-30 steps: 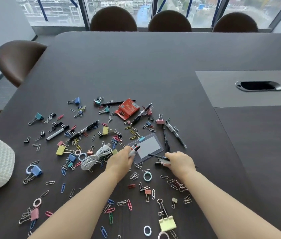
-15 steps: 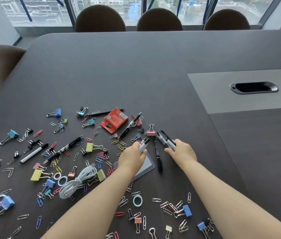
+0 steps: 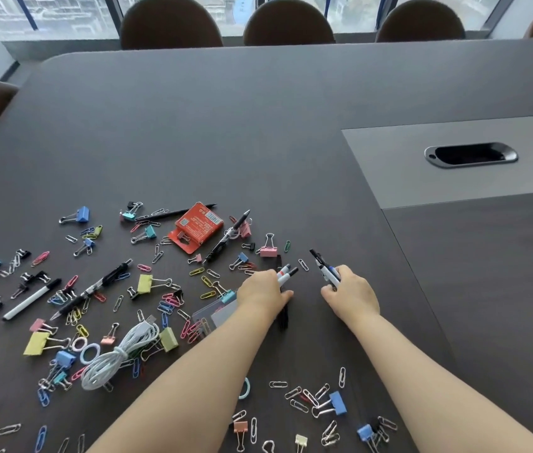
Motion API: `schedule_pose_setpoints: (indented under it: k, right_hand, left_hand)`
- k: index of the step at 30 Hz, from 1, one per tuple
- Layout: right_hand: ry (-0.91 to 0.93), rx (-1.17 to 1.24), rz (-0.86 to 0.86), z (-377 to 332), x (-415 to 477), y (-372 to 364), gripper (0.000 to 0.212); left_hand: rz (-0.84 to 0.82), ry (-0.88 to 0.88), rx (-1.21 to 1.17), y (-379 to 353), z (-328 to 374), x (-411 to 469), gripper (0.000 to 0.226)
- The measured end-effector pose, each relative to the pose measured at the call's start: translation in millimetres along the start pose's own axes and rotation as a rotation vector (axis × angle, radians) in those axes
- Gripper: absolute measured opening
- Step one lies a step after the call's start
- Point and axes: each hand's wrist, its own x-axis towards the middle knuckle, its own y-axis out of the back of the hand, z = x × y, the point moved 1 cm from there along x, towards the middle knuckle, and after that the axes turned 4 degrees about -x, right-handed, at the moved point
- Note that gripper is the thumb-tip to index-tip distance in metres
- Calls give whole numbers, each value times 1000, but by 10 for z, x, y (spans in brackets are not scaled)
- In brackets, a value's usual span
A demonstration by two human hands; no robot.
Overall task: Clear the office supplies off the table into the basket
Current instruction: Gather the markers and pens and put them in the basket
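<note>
Since half a second ago the left hand (image 3: pixel 263 294) has slid right, over the black pen (image 3: pixel 283 320) that lay between the hands. Nearest me, paper clips (image 3: pixel 294 394) litter the bench (image 3: pixel 258 125). I see the left fingers curled round two markers (image 3: pixel 286 273), and the right hand (image 3: pixel 351 294) has its fingers closed round a bundle of pens (image 3: pixel 325 269). I judge that adding a third item to a full grip could spill the markers. Farther out lies the red packet (image 3: pixel 198 227). The basket is out of view, so I could misjudge the carry.
</note>
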Motion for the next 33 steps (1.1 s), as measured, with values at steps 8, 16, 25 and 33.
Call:
schedule_pose_setpoints:
  k: [8, 16, 25, 33]
  right_hand:
    - [83, 5, 25, -31, -91, 67, 27]
    - [327, -102, -34, -1026, -42, -103, 17]
    - [435, -472, -73, -1884, 330, -437, 34]
    - [536, -505, 26, -1918, 298, -551, 19]
  left_hand:
    - [64, -20, -309, 191, -168, -108, 20]
    - [188, 45, -469, 642, -1184, -197, 13]
    - [267, 215, -186, 1096, -2212, -118, 8]
    - [265, 292, -106, 1004, -2697, -139, 33]
